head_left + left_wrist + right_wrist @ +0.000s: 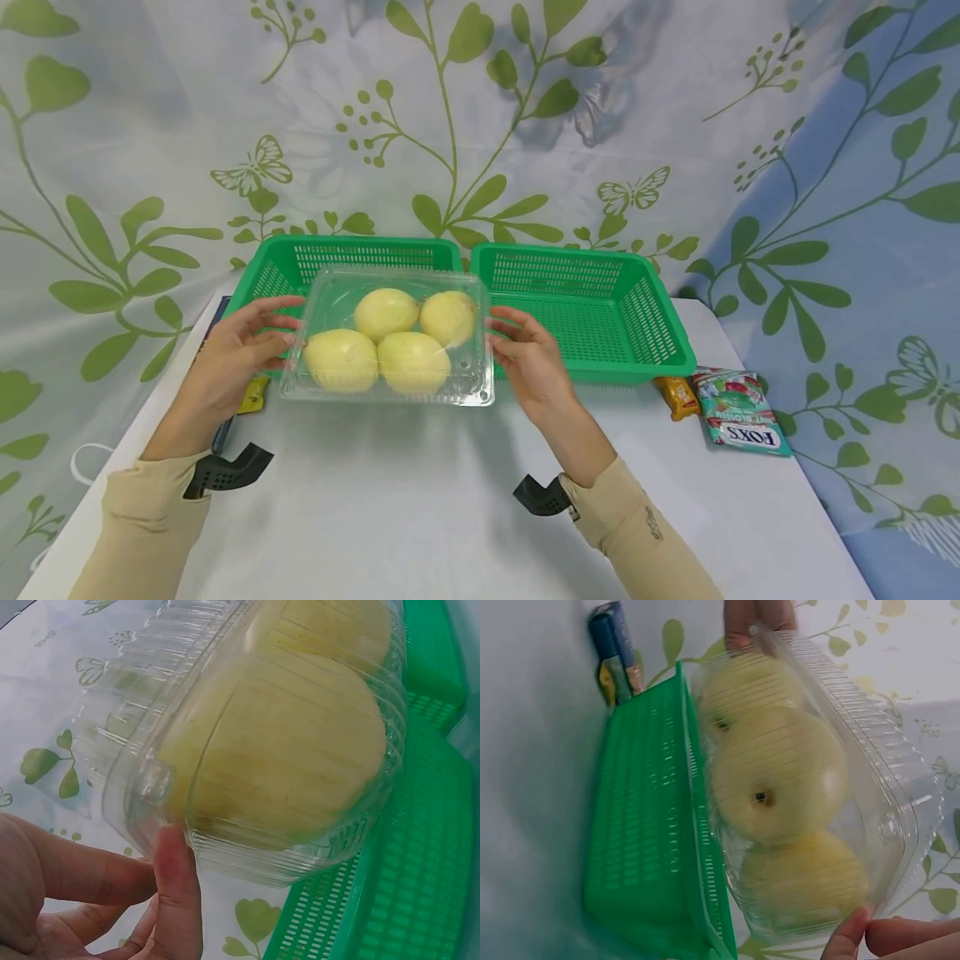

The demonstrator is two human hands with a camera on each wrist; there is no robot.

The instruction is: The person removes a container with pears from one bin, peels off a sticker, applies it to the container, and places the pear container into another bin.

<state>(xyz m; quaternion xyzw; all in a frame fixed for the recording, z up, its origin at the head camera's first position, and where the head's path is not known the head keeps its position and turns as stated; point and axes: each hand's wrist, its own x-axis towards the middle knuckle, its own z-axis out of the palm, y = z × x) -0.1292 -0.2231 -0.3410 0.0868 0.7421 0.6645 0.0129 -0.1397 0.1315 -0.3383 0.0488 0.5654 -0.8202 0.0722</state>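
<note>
A clear plastic clamshell box (324,302) is held up in front of the green baskets, tilted so its top faces me. Inside lie several large pale yellow fruits (414,363), round and pear-like; the right wrist view shows a dark spot on one. My left hand (225,360) pinches the box's left end between thumb and fingers, and the left wrist view shows a fingertip pressed to its corner. At the opposite end, my right hand (531,360) grips the edge, its fingers partly behind the box. The box overlaps the left green basket (360,243) in the head view.
Beside it stands a right green basket (585,327) with no contents visible. Right of that lie a small orange packet (678,397) and a teal FOX'S bag (741,412). A yellow packet (254,394) sits near my left hand. Patterned cloth (480,125) hangs behind the white table (390,517).
</note>
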